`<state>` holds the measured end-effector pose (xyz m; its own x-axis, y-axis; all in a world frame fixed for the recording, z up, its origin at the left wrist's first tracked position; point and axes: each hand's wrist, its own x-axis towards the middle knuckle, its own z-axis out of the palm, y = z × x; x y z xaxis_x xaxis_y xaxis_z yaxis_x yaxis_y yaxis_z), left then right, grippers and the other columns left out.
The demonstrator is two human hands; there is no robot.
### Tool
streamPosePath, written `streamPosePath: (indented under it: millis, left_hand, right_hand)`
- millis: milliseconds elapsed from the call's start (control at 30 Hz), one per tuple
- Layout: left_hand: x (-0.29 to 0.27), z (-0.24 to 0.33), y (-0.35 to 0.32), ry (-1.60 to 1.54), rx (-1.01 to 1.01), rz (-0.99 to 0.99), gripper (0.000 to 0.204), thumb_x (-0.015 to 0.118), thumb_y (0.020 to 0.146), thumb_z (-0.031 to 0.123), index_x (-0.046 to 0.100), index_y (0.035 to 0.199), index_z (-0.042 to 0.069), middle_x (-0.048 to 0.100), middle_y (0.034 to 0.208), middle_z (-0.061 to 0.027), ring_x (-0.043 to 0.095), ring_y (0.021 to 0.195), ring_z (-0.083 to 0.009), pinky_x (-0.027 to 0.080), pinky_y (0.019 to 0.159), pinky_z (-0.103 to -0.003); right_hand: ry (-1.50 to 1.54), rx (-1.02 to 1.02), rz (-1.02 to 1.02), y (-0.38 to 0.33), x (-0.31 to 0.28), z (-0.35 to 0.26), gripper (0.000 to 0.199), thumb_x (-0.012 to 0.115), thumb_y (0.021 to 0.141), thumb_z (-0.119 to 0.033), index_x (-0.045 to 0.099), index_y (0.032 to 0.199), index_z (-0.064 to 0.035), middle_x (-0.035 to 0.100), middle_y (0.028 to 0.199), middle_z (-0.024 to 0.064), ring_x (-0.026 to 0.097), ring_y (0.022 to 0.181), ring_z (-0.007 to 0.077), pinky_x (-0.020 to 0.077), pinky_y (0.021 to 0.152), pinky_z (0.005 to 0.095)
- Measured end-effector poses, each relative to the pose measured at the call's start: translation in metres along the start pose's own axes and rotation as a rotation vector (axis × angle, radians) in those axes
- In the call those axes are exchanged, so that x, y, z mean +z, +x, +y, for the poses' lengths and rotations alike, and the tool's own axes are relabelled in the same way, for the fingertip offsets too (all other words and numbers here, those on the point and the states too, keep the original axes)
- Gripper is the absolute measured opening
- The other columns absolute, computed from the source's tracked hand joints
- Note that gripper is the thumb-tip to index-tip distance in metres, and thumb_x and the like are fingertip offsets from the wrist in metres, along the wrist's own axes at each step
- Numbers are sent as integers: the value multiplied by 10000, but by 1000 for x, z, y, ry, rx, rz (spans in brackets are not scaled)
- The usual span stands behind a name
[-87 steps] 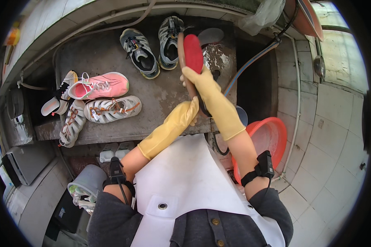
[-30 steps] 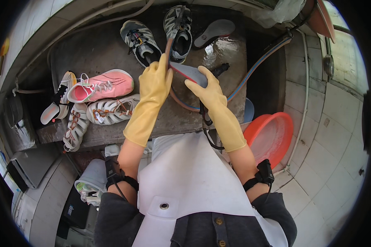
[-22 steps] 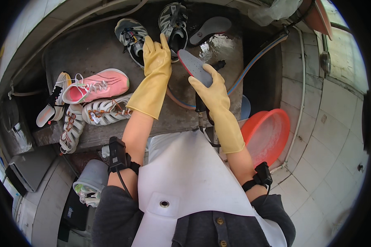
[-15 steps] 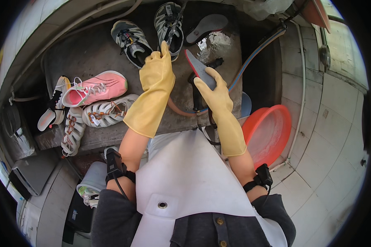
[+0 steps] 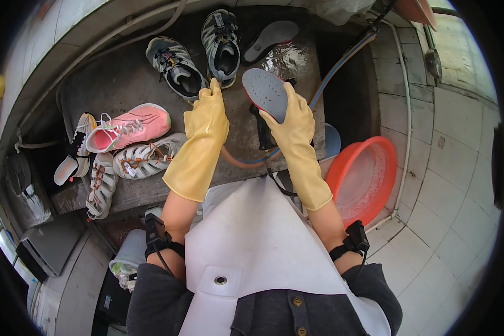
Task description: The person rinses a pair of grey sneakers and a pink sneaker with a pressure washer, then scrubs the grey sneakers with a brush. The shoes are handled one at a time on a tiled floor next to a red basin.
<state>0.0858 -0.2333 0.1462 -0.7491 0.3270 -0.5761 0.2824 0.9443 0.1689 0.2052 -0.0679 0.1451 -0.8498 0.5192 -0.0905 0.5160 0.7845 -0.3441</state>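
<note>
- Showing its broad gray face now, the insole (image 5: 266,92) looks wider than half a second ago, when it stood more edge-on; in the oldest view its red underside faced the camera.
- The left hand (image 5: 206,117) sits lower relative to the gray-and-black shoes (image 5: 222,50) than it did 0.7 seconds ago, when its fingers overlapped one of them; its fingertips now come just short of the nearer shoe openings.
- The insole is smooth gray on top, dotted with small dark spots, with a thin red line along its left and lower edge and a rounded free end.
- Its long axis runs slantwise, from the free end at upper left, toward the shoes, to the end in the right hand (image 5: 291,117) at lower right.
- It is held up over the dark slab (image 5: 106,92), in front of the second insole (image 5: 271,40), which lies apart beside a shiny wet patch (image 5: 288,59).
- The right hand, in a yellow rubber glove, pinches the insole by its edges, thumb on the lower left side and fingers on the right.
- The left fingers are folded closely round the hose (image 5: 235,161), which comes out below the glove and curves right across the slab.
</note>
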Motion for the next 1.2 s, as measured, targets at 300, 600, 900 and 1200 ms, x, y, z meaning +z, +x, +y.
streamPosePath:
  millis: [300, 600, 900, 1200]
  left_hand:
    - [12, -7, -6, -22, 23, -35, 866, 691, 968, 85, 290, 1735, 130, 596, 1461, -116, 715, 1257, -305, 637, 920, -491]
    - [10, -9, -3, -82, 10, -17, 880, 646, 951, 53, 274, 1741, 150, 593, 1474, -132, 718, 1225, -354, 622, 920, -514]
    - [-4, 4, -3, 9, 11, -11, 873, 690, 941, 77, 312, 1725, 147, 619, 1428, -126, 742, 1158, -323, 622, 873, -493]
    - [4, 3, 9, 7, 34, 39, 864, 705, 909, 80, 365, 1702, 121, 654, 1321, -107, 761, 1057, -293, 624, 810, -479]
  right_hand:
    - [98, 311, -169, 15, -1, -15, 984, 859, 892, -533, 413, 1672, -133, 587, 1543, 219, 614, 1392, 412, 523, 1136, 505]
    - [206, 315, -343, 109, 16, 15, 1002, 737, 871, -754, 541, 1622, -119, 643, 1548, 199, 595, 1449, 373, 438, 1203, 424]
    - [71, 545, -219, 267, 134, 27, 1322, 736, 861, -771, 183, 1719, 68, 396, 1652, 422, 492, 1508, 506, 435, 1239, 501]
    - [341, 603, -209, 313, 154, 97, 923, 868, 768, -401, 549, 1565, -62, 633, 1389, 305, 641, 1281, 404, 547, 1041, 496]
